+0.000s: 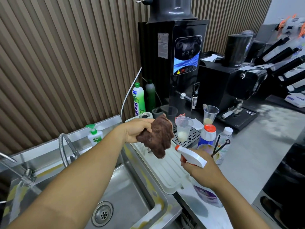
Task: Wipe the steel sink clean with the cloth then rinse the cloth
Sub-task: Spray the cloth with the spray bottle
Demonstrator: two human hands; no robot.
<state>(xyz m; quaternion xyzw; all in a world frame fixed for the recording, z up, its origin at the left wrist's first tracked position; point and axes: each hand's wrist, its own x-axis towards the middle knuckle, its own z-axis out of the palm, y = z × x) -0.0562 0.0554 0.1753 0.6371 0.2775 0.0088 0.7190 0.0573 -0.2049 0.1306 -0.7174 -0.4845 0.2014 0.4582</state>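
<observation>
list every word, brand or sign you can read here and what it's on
"Dettol": on the white pump bottle.
"BOUR": the letters that show, running up the green dish-soap bottle.
Yellow warning triangle, no readable words: on the black water boiler.
Too small or blurred: the white sticker on the boiler's side, the purple label on the spray bottle, the label on the clear water bottle.

I see the sink (130,187) at lower left, with a soap bottle (94,136) on the ledge behind it. To its right, a tray (171,172) lies on the table (255,154). Above the tray, my left hand (137,129) holds the cloth (158,138). Just right of it, my right hand (201,171) holds a spray bottle (191,156). A water boiler (178,63) stands behind.
</observation>
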